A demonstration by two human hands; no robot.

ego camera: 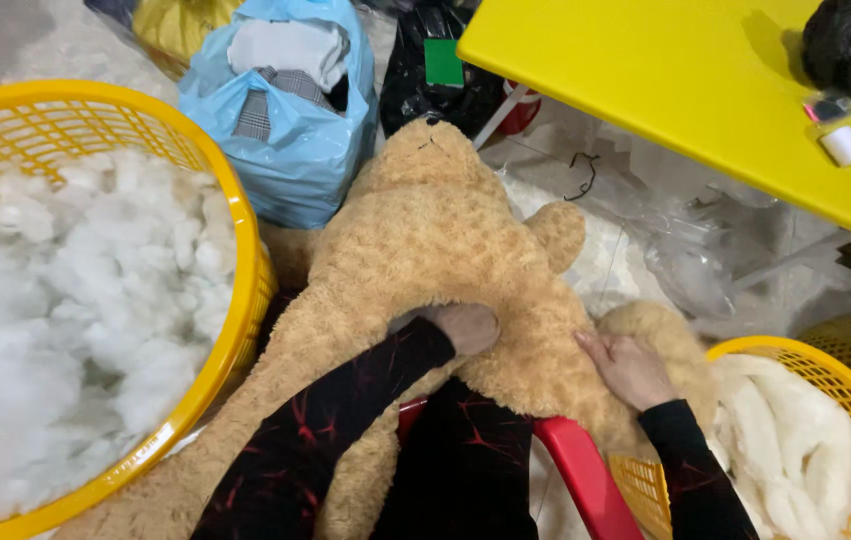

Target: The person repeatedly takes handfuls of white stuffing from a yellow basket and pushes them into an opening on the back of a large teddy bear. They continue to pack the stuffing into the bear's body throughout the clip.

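Note:
A large tan plush teddy bear [425,240] lies across my lap, its head pointing away from me. My left hand [463,326] is pushed into the plush at the bear's body, fingers hidden in the fur, so I cannot tell what it grips. My right hand [627,368] rests flat on the bear's side with fingers together, pressing the fabric. Both arms wear black sleeves with red streaks. A big yellow basket [245,300] full of white stuffing [65,320] stands at my left.
A second yellow basket [845,390] with white fleece sits at my right. A yellow table [645,70] holds a white spool [845,146] and a black bundle [850,45]. A blue bag [295,150] of cloth, clear plastic [690,265] and a red chair [585,475] are near.

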